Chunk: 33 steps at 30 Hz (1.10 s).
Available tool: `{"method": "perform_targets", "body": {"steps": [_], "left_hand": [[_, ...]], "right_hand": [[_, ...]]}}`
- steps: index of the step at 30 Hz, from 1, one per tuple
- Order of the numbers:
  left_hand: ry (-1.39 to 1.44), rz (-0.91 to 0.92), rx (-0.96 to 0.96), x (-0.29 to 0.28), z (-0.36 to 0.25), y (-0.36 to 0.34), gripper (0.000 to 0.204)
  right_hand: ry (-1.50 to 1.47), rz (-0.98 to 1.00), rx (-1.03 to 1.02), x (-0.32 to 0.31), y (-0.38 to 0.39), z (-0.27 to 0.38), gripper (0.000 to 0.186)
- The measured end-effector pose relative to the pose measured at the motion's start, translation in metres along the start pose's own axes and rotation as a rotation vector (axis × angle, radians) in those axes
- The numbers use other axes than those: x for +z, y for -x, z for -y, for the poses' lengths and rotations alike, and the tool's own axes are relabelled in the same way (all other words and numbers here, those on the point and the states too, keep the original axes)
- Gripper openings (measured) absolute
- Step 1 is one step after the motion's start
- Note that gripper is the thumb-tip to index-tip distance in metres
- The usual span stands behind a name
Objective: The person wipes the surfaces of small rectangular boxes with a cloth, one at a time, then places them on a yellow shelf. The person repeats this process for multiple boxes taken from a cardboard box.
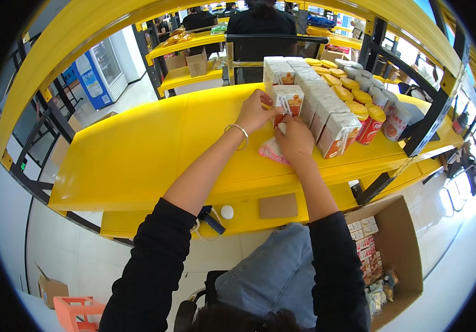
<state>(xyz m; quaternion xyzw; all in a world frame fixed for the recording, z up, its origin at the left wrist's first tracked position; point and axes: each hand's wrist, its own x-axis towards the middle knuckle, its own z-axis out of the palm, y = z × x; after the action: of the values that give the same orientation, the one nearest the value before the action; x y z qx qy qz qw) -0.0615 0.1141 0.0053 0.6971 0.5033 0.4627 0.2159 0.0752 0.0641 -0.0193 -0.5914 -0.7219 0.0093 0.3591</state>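
On the yellow shelf (138, 144), a white and orange-brown drink carton (289, 104) with a straw on its front stands at the near end of a row. My left hand (255, 115), a bangle on its wrist, grips this carton's left side with bent fingers. At its lower front is my right hand (295, 138), fingers curled around a pink and white cloth (274, 150) that partly hangs onto the shelf. Similar cartons (337, 133) stand in rows to the right. Beside them are red cans with yellow lids (370, 124) and pale cans with grey lids (397, 122).
A black post (428, 116) bounds the shelf at the right. Below lie a brown cardboard piece (278, 206), a white round object (227, 212) and a dark device with a cord (212, 221). At lower right stands an open cardboard box (406, 249) holding cartons and packets.
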Motion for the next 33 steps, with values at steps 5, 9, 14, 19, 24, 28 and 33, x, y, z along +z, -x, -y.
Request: {"method": "perform_targets", "body": {"steps": [5,9,14,19,24,28,33], "left_hand": [[0.006,0.026,-0.053,0.007,0.010,-0.027,0.043],[-0.043,0.091,-0.112,0.008,0.012,-0.044,0.047],[-0.012,0.063,-0.074,0.007,0.013,-0.049,0.045],[0.027,0.077,-0.096,0.004,0.017,-0.053,0.046],[0.120,0.097,-0.099,0.016,0.016,-0.058,0.049],[0.298,0.107,-0.080,0.015,0.046,-0.070,0.039],[0.201,0.085,-0.148,0.003,0.064,-0.073,0.052]], "right_hand": [[0.081,0.031,0.007,0.014,-0.024,-0.009,0.023],[0.163,0.005,0.005,0.024,-0.038,-0.010,0.024],[0.195,0.008,0.010,0.036,-0.051,-0.009,0.025],[0.250,-0.006,0.018,0.047,-0.057,-0.008,0.021],[0.239,-0.091,0.039,0.048,-0.060,-0.013,0.020],[0.169,-0.149,0.003,0.091,-0.079,-0.027,0.018],[0.233,-0.010,0.096,0.077,-0.070,-0.001,0.031]]}}
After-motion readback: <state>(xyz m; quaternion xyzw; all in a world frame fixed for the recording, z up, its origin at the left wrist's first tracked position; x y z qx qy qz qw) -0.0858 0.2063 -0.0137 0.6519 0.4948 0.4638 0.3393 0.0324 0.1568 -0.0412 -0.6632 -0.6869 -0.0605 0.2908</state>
